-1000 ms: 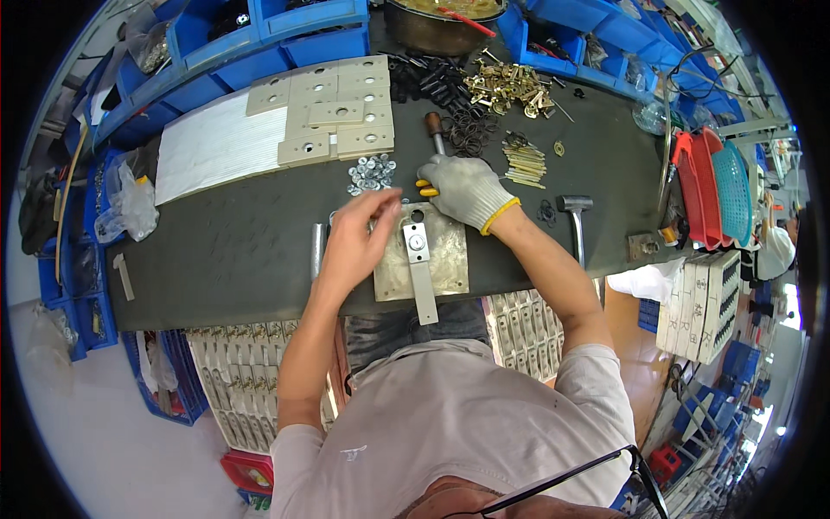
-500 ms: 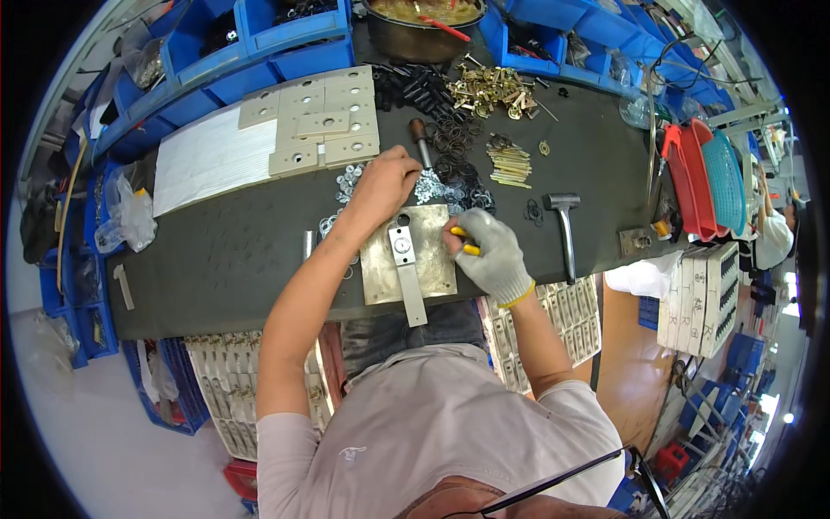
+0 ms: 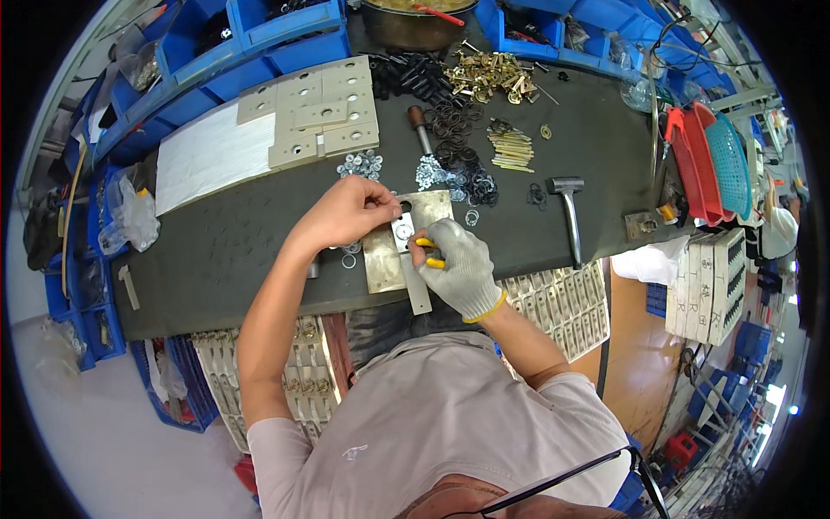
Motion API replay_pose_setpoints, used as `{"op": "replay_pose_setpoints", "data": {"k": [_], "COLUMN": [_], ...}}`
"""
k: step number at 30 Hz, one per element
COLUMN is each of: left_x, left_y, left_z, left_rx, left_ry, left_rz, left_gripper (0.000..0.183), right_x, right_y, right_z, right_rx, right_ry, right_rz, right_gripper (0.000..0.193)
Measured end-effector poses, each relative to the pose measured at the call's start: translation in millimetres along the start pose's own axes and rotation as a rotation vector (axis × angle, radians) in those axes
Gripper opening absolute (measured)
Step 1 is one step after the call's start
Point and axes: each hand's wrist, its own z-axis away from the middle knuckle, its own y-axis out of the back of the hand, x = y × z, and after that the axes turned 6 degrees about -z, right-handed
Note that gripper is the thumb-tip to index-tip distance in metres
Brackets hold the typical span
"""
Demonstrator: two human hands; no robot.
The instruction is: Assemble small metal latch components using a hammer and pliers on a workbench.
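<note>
A brass-coloured metal plate with a narrow steel bar across it lies on the dark bench mat in front of me. My left hand, bare, pinches something small at the plate's upper left edge; what it holds is too small to tell. My right hand wears a grey knit glove with a yellow cuff and grips a yellow-handled tool held against the bar on the plate. A few loose washers lie just left of the plate.
Behind the plate lie piles of washers, black rings, brass parts, thin pins, a wooden-handled tool and a hammer. Drilled plates and white sheets sit at back left. Blue bins line the bench; red and teal baskets stand right.
My left hand has come back from the washer pile to the plate's upper left edge. My gloved right hand has moved from beyond the plate down onto the bar with the yellow-handled tool.
</note>
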Motion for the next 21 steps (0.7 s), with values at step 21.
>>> {"op": "replay_pose_setpoints", "data": {"k": [21], "left_x": [26.4], "left_y": [1.9], "left_z": [0.6], "left_rx": [-0.042], "left_ry": [-0.073], "left_rz": [-0.318], "left_gripper": [0.019], "right_x": [-6.0], "right_y": [-3.0], "right_z": [-4.9], "right_rx": [-0.043], "right_ry": [-0.131], "right_rz": [0.068], "right_gripper": [0.023]}}
